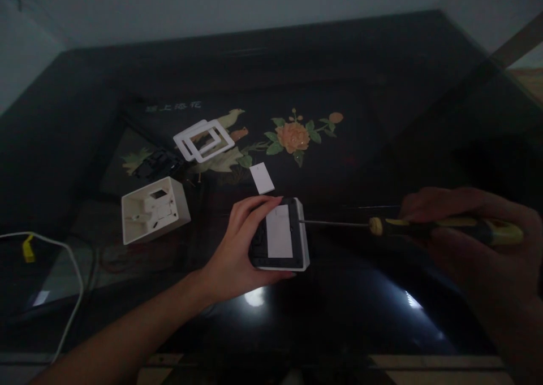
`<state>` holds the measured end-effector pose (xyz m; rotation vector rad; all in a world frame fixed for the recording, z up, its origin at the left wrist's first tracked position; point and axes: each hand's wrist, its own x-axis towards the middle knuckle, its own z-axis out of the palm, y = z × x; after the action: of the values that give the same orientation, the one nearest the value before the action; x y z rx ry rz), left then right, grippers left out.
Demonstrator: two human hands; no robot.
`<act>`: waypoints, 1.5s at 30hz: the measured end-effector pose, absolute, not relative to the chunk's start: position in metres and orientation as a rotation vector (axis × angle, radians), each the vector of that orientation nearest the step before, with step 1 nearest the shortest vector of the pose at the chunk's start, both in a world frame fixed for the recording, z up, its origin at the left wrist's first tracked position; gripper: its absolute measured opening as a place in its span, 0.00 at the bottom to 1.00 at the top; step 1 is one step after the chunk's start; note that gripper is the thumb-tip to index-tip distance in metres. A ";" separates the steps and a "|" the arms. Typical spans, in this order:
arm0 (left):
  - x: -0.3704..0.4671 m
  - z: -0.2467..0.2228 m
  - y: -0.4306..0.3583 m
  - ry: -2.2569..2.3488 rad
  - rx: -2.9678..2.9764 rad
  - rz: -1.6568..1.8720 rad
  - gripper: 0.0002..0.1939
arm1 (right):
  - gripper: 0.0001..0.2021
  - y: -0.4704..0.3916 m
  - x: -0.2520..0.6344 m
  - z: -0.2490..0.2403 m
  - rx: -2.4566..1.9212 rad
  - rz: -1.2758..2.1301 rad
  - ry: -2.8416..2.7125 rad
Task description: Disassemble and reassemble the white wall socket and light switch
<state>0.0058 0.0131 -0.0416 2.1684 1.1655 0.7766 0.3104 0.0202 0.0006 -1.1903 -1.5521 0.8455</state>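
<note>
My left hand (237,249) grips a wall switch (300,249) with a black inner frame, a white rocker plate and a white box edge. Its fingers lie over the top and its thumb is along the near side. In my right hand (479,243) is a screwdriver (458,229) with a yellow and black handle, held level. The thin shaft points left, and its tip meets the right side of the switch's black frame. A loose white rectangular plate (262,178) lies just beyond my left hand.
An open white mounting box (155,211) lies at left, with a black switch frame (158,163) behind it. Two white cover frames (204,141) overlap nearby. Small screws (199,178) lie beside them. A white cable (74,260) with a yellow tag (28,249) curves across the left of the glossy dark table (382,147).
</note>
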 end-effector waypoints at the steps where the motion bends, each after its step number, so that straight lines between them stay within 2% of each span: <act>1: 0.006 -0.041 0.013 1.176 2.184 0.791 0.51 | 0.03 0.017 0.309 0.001 -1.161 0.809 -1.580; 8: 0.007 -0.038 0.014 1.230 2.355 0.829 0.48 | 0.09 0.011 0.301 0.007 -1.057 0.822 -1.669; 25: 0.007 -0.033 0.012 1.226 2.519 0.815 0.43 | 0.13 0.014 0.304 0.016 -1.000 0.756 -1.866; 30: 0.005 -0.034 0.011 1.206 2.547 0.770 0.42 | 0.10 0.021 0.304 0.021 -0.973 0.825 -1.931; 37: 0.001 -0.032 0.010 1.204 2.543 0.724 0.44 | 0.11 0.030 0.312 0.011 -0.919 1.000 -1.973; 40: -0.001 -0.030 0.011 1.174 2.583 0.764 0.44 | 0.08 0.031 0.310 0.003 -0.958 1.129 -1.810; 45: -0.002 -0.028 0.014 1.073 2.671 0.811 0.34 | 0.03 0.029 0.300 -0.014 -0.936 1.437 -1.489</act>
<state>-0.0019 0.0138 -0.0275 2.6706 1.0734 0.8108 0.2997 0.0295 -0.0145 -0.9363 -1.4888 1.4371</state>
